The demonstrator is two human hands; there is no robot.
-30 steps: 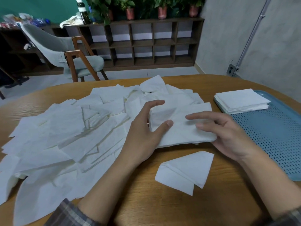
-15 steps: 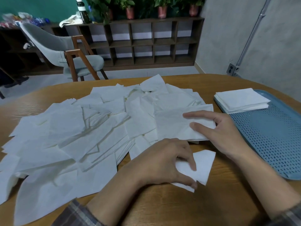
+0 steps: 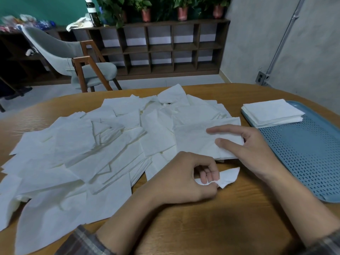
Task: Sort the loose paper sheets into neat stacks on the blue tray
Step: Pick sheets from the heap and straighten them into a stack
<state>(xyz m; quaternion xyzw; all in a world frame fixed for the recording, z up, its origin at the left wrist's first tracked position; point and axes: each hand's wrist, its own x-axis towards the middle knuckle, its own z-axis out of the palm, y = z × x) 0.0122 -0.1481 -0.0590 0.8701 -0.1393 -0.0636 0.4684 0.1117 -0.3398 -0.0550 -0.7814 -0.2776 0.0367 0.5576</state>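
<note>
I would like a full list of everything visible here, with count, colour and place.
loose paper sheets: many, white, spread over the table
gathered sheets: one pile, white, under the right hand
folded sheet: one, white, in the left hand
neat stack: one, white, tray's far corner
blue tray: one, blue, table's right side
table: one, brown wood, foreground
chair: one, grey, behind the table
shelf: one, dark wood, far wall
potted plants: several, green, on the shelf
bottle: one, dark, on the shelf
left hand: pinches the folded sheet
right hand: fingers rest on the gathered sheets
</note>
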